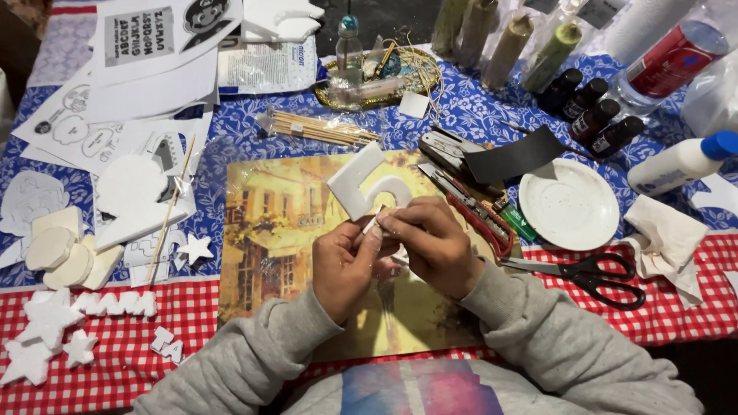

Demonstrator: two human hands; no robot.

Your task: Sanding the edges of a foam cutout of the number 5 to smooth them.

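Nearest, the left hand [344,265] and the right hand [434,247] meet over a painted street-scene board [269,230] lying on the tabletop [676,323], both pinching the lower end of a white foam numeral cutout [361,184] that rises tilted above the fingers, each grip clenched on it. Just right of the right hand lie a red box cutter [480,219] and black scissors [596,275], with a white plate [569,204] behind them; to the left sit white foam stars [46,338] and rounded foam pieces [58,250]. Farther back are a bundle of wooden skewers [319,128], printed paper sheets [146,77], dark little bottles [592,115] and a white glue bottle [676,163]
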